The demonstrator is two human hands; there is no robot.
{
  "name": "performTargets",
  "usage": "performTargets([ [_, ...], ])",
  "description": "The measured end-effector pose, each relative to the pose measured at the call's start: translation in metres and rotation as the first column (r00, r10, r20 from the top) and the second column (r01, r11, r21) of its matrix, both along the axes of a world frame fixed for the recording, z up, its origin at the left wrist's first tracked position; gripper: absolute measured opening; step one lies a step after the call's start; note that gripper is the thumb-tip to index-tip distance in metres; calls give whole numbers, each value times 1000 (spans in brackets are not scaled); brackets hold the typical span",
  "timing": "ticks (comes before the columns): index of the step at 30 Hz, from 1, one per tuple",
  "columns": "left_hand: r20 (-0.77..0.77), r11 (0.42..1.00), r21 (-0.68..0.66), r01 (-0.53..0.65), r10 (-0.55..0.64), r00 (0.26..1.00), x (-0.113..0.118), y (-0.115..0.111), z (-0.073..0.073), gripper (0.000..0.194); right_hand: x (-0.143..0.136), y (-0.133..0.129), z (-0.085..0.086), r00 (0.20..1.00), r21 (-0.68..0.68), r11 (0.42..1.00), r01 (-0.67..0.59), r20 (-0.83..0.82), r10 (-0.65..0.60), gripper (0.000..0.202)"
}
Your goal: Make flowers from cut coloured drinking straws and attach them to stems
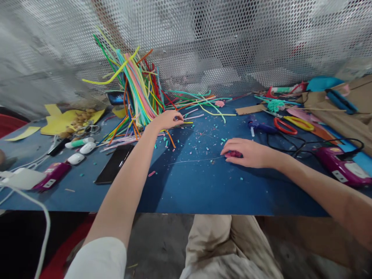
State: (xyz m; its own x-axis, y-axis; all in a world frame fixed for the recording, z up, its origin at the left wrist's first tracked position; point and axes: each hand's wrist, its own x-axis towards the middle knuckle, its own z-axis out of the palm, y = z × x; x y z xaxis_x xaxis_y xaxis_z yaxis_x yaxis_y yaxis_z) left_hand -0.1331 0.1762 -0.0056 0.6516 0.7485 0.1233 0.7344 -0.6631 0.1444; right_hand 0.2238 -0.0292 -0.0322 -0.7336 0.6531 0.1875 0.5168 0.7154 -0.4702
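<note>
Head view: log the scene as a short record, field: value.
Left hand: left hand by the near right side of the pipe cleaners; grip unclear
Right hand: right hand, fingers around a dark pink piece
Wire: thin pale wire running leftward from near that piece
Surface: blue tabletop, small clippings scattered
Left side: dark phone, purple power strip
Right side: glue gun, orange-handled scissors
Behind: perforated metal panel

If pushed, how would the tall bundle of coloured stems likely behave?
The bundle of coloured stems might splay, since it fans out loosely at the top. It is probably light and flexible, given its slender, curved yellow stem.
</note>
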Motion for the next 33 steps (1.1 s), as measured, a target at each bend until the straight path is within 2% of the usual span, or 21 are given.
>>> performTargets([
  [2,22,1000,20,1,-2,1000,3,-1,1,29,1,0,-1,1000,-1,1000,2,-4,-2,26],
  [5,1,995,-98,-12,12,1000,10,-5,3,28,1,0,-1,1000,-9,1000,0,2,0,27],
  [9,4,967,-231,108,-110,994,18,-8,2,26,2,1,1,1000,-17,1000,9,-6,-9,27],
  [14,-64,962,-239,135,-154,986,21,-4,-2,25,3,1,1,1000,-32,999,0,-12,0,29],
  [19,-44,982,-172,77,-85,995,24,-5,0,22,4,1,1,1000,-37,999,2,-5,-2,29],
  [21,23,992,-112,53,-51,998,27,-10,6,23,4,1,0,1000,-35,999,5,-10,-5,29],
  [22,104,998,-53,40,-34,994,30,-14,11,23,4,2,0,1000,-35,999,6,-11,-6,30],
  [24,243,999,21,41,-45,969,36,-24,22,23,5,2,-1,1000,-34,999,4,-5,-4,30],
  [26,318,995,79,56,-78,945,44,-34,35,24,4,3,-1,1000,-13,1000,11,1,-11,31],
  [28,328,991,97,92,-119,937,54,-45,45,25,2,2,0,999,46,998,41,-9,-41,30],
  [30,296,991,61,119,-132,946,67,-57,53,26,1,0,3,994,127,987,93,-63,-86,28],
  [33,225,972,-17,234,-224,948,91,-77,60,23,1,-6,11,964,296,925,237,-190,-186,25],
])
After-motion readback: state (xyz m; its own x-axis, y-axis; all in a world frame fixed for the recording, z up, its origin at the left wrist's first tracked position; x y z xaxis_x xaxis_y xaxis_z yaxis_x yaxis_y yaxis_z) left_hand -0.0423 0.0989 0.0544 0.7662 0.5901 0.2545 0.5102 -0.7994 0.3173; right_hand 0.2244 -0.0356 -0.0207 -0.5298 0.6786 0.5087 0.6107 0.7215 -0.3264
